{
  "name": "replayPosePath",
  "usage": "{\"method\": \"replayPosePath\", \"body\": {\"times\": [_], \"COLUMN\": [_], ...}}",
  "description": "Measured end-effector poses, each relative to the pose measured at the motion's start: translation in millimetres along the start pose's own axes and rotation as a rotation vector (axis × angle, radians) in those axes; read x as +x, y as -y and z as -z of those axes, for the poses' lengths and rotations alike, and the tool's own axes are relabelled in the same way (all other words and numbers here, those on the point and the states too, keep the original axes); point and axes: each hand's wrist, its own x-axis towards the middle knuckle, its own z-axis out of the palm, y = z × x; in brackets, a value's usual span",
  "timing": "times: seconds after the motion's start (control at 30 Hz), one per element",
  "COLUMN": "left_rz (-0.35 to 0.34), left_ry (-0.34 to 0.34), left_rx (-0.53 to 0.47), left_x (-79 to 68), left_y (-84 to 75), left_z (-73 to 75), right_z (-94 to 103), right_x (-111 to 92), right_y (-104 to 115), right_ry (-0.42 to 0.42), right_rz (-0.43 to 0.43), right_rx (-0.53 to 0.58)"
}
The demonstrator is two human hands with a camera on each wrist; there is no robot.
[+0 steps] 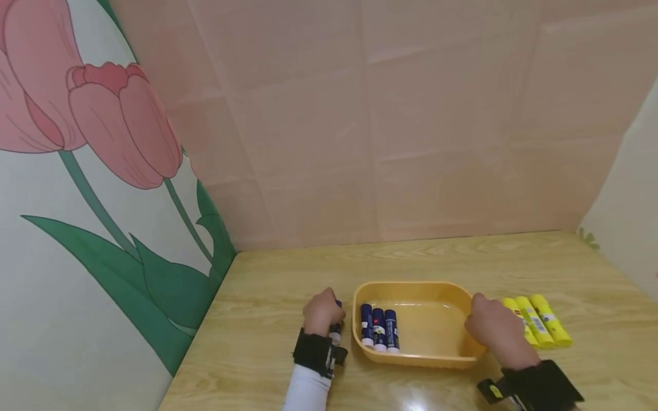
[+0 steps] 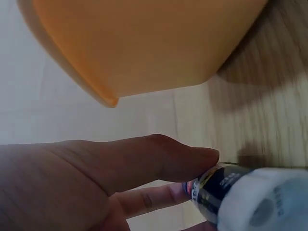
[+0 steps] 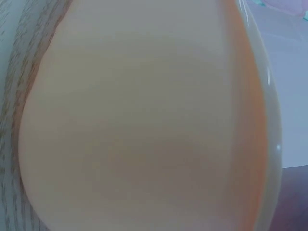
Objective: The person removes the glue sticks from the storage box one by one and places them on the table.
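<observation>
The likely light, stiff stick is held round its barrel by the left grip, the tray by the right grip.

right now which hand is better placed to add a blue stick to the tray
Likely the left hand: it holds a blue stick beside the tray; the right hand is at its opposite end.

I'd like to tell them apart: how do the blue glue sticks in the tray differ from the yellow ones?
The blue glue sticks have white near ends; the yellow glue sticks have yellow ones. The blue sit inside the tray, the yellow on the table. Both form rows of three.
</observation>
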Motion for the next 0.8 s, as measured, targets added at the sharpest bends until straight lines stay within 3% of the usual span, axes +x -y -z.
{"method": "replayPosePath", "body": {"times": [0.8], "left_rz": [0.019], "left_ry": [0.007], "left_rx": [-0.032], "left_x": [2.8], "left_y": [3.8], "left_z": [-0.3], "right_z": [0.2], "right_x": [-0.6], "right_y": [0.3], "right_ry": [-0.01], "right_rz": [0.009], "right_rx": [-0.008]}}
